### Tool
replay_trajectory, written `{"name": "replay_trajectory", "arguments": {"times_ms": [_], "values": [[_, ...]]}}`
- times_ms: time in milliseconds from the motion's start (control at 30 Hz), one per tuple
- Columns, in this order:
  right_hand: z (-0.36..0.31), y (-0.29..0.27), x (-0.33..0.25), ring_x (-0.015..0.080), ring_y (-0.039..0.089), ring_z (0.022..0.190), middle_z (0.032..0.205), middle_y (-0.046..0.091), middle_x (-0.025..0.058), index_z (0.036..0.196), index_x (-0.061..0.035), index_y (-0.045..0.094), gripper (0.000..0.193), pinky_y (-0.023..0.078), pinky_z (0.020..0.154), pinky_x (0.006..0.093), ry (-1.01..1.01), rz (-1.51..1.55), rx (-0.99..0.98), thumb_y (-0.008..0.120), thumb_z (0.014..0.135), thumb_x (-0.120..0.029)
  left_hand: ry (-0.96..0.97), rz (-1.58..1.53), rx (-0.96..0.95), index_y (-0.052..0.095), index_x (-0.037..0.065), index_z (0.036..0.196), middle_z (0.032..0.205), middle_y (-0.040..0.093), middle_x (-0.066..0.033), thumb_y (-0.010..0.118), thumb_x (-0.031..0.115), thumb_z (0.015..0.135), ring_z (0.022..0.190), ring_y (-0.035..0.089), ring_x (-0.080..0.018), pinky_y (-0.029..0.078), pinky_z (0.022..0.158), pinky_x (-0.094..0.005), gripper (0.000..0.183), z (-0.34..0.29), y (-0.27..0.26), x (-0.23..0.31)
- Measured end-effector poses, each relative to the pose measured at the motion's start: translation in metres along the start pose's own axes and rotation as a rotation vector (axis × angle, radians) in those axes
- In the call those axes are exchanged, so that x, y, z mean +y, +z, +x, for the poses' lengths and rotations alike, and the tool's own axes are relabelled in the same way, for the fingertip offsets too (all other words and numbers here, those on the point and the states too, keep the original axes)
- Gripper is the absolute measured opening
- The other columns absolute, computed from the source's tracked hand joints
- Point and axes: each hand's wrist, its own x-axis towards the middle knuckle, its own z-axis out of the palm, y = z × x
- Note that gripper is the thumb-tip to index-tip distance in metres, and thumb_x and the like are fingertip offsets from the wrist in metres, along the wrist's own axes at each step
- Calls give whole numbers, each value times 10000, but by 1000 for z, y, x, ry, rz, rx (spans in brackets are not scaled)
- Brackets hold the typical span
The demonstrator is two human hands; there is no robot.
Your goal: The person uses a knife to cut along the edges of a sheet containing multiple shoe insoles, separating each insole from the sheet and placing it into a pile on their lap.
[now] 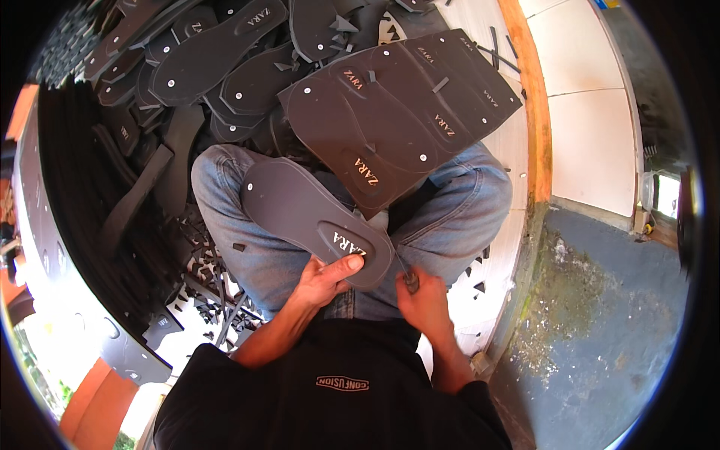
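My left hand (322, 280) grips a dark grey shoe sole (296, 202) by its heel end, thumb on top over the raised heel pad and fingers underneath. The sole lies slanted above my lap, its toe end toward the upper left. In my right hand (425, 304) is a knife (411, 280), closed in the fingers by its dark handle. Its thin blade points up toward the right edge of the heel; whether it touches the edge I cannot tell. Just beyond lies a dark sheet (405, 101) with several sole outlines pressed into it, resting across my knees.
Loose soles (217, 52) lie heaped at the far left, beside a tall dark stack (71, 202). Small black offcuts (217, 300) litter the pale floor left of my legs. On the right, a wooden strip (538, 112) borders the pale floor, with grey concrete (600, 300) beyond.
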Motion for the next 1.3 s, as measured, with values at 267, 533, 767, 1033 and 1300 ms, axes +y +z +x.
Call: {"name": "replay_trajectory", "arguments": {"times_ms": [267,533,767,1033,1300], "values": [[38,-12,-7,37,424,475,551,484,-37,823,-16,620,198,322,425,229,281,940,-246,620,861,-210,-128,33,-79,544,27,1119,944,629,-55,710,92,770,836,608,-138,496,636,-246,391,-16,-21,-1],[30,10,-19,54,352,558,577,399,-46,767,-3,593,228,311,503,239,56,736,-342,682,829,-203,-154,198,100,499,3,1183,1047,595,-73,692,266,805,996,564,-206,442,901,-347,500,-8,-45,16],[16,7,-1,55,334,556,572,385,-48,723,-17,566,246,301,487,238,-10,744,-439,674,839,-205,175,-10,304,482,1,1195,1070,586,-98,668,243,825,998,571,-231,452,904,-372,480,8,-34,51],[21,13,-26,20,402,520,596,498,-46,829,-10,593,223,314,462,198,68,965,-208,628,878,-225,113,419,77,548,75,1148,996,620,-4,676,170,812,826,587,-86,477,638,-220,372,10,-16,63],[41,9,-14,42,434,477,641,603,41,878,14,606,271,321,436,205,53,856,55,569,911,-252,715,502,55,480,0,1223,1066,567,-84,608,294,877,838,567,-131,479,752,-261,472,160,81,257]]}}
